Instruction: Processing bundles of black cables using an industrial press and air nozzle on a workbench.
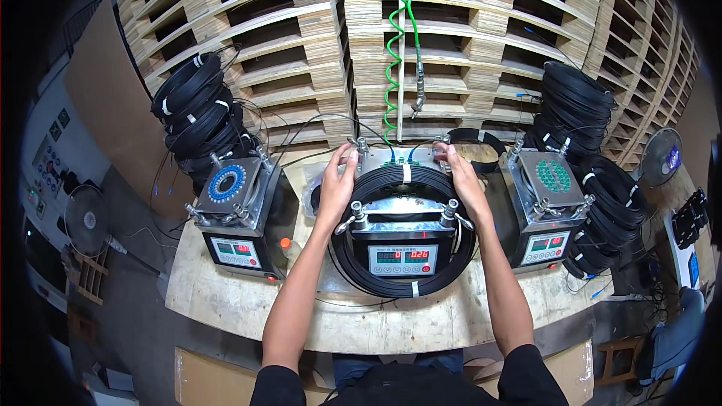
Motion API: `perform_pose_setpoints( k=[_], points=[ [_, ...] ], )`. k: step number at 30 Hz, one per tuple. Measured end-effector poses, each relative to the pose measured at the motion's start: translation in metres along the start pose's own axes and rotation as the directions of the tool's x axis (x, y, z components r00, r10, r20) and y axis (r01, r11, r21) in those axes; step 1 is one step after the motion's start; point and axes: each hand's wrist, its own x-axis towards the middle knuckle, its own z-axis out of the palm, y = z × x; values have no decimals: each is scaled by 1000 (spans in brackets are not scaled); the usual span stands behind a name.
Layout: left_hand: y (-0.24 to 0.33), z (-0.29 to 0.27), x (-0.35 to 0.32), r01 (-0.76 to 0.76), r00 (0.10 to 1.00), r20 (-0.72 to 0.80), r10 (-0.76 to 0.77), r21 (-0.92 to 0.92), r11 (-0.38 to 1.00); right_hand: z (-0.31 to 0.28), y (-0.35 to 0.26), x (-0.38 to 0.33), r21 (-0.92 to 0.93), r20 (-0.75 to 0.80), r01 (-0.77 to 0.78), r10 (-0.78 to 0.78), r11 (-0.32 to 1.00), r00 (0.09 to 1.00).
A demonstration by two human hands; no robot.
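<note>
A polishing-type machine with a digital display [403, 259] stands in the middle of the bench, and a coil of black cable [350, 267] with white ties hangs round it. My left hand [337, 186] reaches past the coil's left side, its fingers stretched toward the rear left clamp knob [362, 144]. On the other side my right hand [465, 180] has its fingers stretched up beside the rear right clamp lever. Fingertips of both hands are at or very near these levers; firm contact is hard to make out. Two front clamp knobs [359, 210] stand between my forearms. Blue-tipped cable ends enter the green-ported plate [410, 162].
Similar machines stand left [233, 214] and right [547, 210], with stacked black cable coils [197, 98] behind. An orange-capped bottle [287, 248] is beside my left forearm. A green coiled air hose [392, 60] hangs before wooden pallets [278, 11]. Another person's sleeve [677, 331] shows far right.
</note>
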Motion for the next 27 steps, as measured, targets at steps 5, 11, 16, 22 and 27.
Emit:
perform_pose_setpoints(
  k=[5,11,16,22,27],
  points=[
    [9,4,-3,13,1000,-2,-13,-58,998,-2,-6,-3,40,-28,-36,37,999,999],
    [7,2,-2,-41,994,102,49,-77,996,-1,1,-1,-42,-55,-6,4,999,998],
    [7,1,-1,-22,994,108,25,-35,999,-1,10,2,-90,-64,53,-59,995,996],
    [4,-2,0,70,997,17,-71,8,997,3,-1,-2,-23,-34,30,-31,999,999],
    [8,4,-3,101,995,-17,-103,-72,992,0,2,-1,-15,-46,62,-63,998,997]
  ],
)
